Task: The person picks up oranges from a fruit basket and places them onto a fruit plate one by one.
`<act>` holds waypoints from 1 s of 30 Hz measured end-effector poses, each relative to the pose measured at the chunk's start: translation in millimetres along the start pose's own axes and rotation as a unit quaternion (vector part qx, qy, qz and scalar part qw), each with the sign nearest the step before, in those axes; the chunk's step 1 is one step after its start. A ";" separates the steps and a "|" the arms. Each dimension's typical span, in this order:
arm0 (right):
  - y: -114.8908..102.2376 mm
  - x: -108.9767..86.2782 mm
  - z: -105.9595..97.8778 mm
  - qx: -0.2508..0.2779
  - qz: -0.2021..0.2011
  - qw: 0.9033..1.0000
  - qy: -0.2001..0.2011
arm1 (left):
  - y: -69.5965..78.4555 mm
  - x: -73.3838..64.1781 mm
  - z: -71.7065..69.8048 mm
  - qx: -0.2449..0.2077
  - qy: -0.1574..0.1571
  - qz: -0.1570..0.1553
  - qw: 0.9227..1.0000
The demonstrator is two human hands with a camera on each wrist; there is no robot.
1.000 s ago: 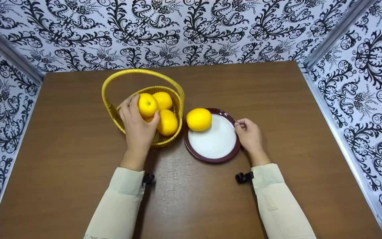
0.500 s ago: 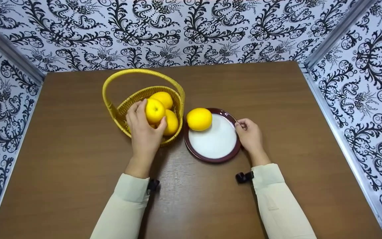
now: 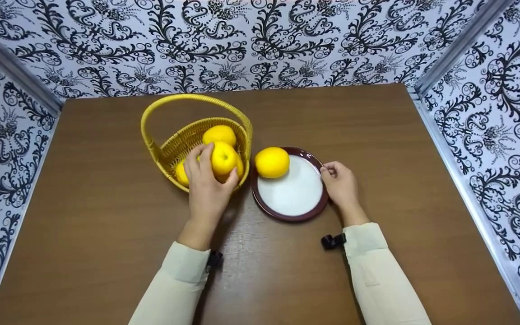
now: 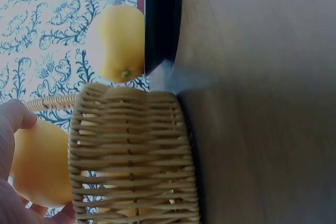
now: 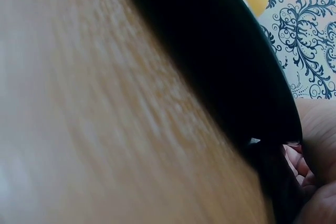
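In the head view my left hand [image 3: 206,192] holds an orange [image 3: 224,157] between thumb and fingers, over the right part of the yellow wicker basket [image 3: 176,143]. The left wrist view puts that held orange [image 4: 42,163] at the level of the basket's top edge. More oranges lie inside, partly hidden by the hand and the held fruit. Right of the basket stands a white plate [image 3: 294,196] with a dark red rim, bearing one orange [image 3: 272,162] at its upper left. My right hand [image 3: 341,185] pinches the plate's right rim; in the right wrist view the plate's dark side [image 5: 226,61] hides part of the fingers.
The basket's tall arched handle [image 3: 192,97] rises behind the left hand. Everything stands on a brown wooden table [image 3: 404,180]. Patterned black and white panels [image 3: 260,45] enclose its back and sides.
My left hand has moved right and toward the near side with the orange, across the basket toward the plate, uncovering the basket's left interior. The right hand and plate have stayed in place.
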State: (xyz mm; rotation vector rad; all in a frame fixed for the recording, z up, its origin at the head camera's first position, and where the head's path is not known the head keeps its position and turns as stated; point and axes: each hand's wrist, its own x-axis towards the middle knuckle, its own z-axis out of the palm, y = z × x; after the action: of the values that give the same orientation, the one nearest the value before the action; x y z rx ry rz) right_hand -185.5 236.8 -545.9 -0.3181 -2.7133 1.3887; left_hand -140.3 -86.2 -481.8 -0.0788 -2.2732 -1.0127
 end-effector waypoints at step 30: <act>-0.3 -0.9 -0.9 -0.007 -0.001 1.000 -0.003 | 33.2 -25.1 15.2 0.003 -0.050 0.090 0.995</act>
State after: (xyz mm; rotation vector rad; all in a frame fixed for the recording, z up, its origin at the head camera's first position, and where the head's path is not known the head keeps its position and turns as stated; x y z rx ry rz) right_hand -184.5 237.1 -545.1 -0.3128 -2.7285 1.3744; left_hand -118.5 -47.6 -482.3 -0.3334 -2.3103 -0.9259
